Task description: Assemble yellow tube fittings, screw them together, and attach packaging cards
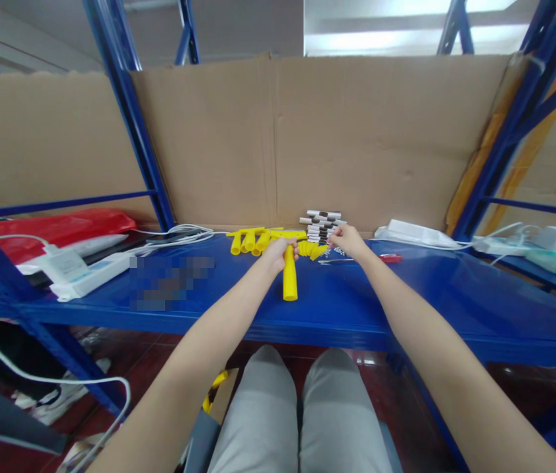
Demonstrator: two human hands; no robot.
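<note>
My left hand (279,253) is closed around the upper end of a yellow plastic tube-shaped handle (290,279), whose wider end points down toward me. My right hand (349,240) has its fingertips pinched together beside a stack of white rods with dark bands (321,226); what they hold, if anything, is too small to make out. Just under the right fingers lie small shiny metal pieces (339,251). Several more yellow handles (248,242) lie in a row to the left of the left hand, and other yellow pieces (311,249) sit between the hands.
A red-handled screwdriver (390,258) lies under my right wrist on the blue shelf (342,302). White power strips (93,276) and cables stand left, with a white box (413,233) at right. Cardboard (357,131) walls the back; blue posts (140,125) rise beside it.
</note>
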